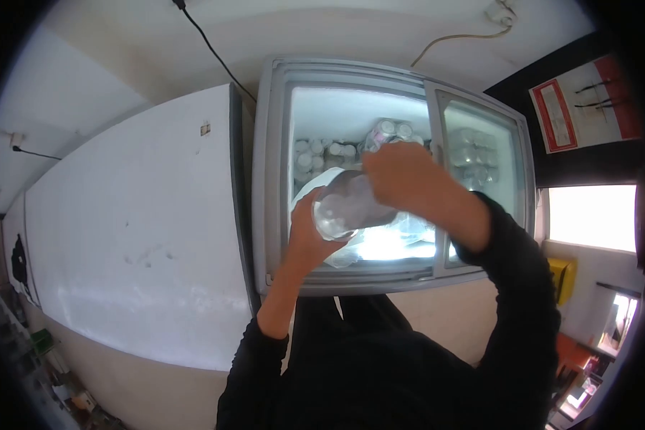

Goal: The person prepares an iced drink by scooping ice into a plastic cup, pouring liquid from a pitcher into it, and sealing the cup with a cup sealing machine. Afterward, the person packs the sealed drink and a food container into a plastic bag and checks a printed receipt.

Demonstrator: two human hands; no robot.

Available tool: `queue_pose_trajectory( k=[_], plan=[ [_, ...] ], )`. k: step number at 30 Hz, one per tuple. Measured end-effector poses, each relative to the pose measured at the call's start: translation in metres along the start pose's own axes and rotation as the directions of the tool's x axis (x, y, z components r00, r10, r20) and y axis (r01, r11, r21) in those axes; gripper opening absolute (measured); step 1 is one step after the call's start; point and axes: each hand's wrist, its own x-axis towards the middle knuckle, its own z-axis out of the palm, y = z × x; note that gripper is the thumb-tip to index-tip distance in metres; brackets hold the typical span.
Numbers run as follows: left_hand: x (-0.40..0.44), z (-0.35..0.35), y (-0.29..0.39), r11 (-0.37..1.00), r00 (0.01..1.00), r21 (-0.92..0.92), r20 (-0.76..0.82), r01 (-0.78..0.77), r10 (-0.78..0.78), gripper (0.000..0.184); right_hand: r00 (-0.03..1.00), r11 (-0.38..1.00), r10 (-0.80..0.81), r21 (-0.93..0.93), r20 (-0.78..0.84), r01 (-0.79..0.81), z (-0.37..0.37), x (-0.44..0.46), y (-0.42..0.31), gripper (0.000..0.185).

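Note:
A large clear plastic bottle (352,205) is tilted over the open side of a chest cooler (264,172), its round base toward the lower left. My left hand (309,235) is wrapped around the base end. At the other end, my right hand (403,175) is closed over the bottle's upper part and hides its neck and cap. Below both hands, several bottles with white caps (309,159) stand inside the cooler. Bottles with pinkish labels (384,130) show just behind my right hand. Bright glare covers the near part of the interior.
A sliding glass lid (484,136) covers the cooler's right side, with packed bottles (474,159) visible beneath. A big white chest freezer (136,215) adjoins on the left. Cables (209,44) hang along the wall behind. A yellow box (562,279) is at the right.

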Motion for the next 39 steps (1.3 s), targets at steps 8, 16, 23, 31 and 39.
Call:
queue_pose_trajectory(
  k=[8,16,23,31,39],
  plan=[
    [-0.008,0.012,0.008,0.973,0.997,-0.231,-0.076,0.007,-0.025,0.086,0.958,0.993,0.121,0.037,-0.261,-0.115,-0.016,-0.055,-0.001,0.015],
    [-0.018,-0.009,0.008,0.957,0.998,-0.291,-0.058,0.007,-0.025,0.089,0.936,0.966,0.252,0.116,-0.244,-0.23,0.097,-0.044,0.047,0.018],
    [-0.02,-0.001,0.021,0.946,0.98,-0.319,-0.2,-0.054,-0.011,0.088,0.94,0.914,0.311,0.229,0.138,-0.336,0.136,-0.022,0.048,0.038],
    [-0.039,-0.024,0.063,0.931,0.927,-0.365,-0.353,-0.012,-0.126,0.09,0.722,0.653,0.577,0.747,-0.381,-0.128,0.295,0.008,0.154,0.091],
    [-0.064,-0.052,0.111,0.922,0.904,-0.378,-0.417,-0.078,-0.095,0.094,0.782,0.587,0.452,0.804,-0.428,0.101,0.283,0.063,0.074,0.093]
  ],
)
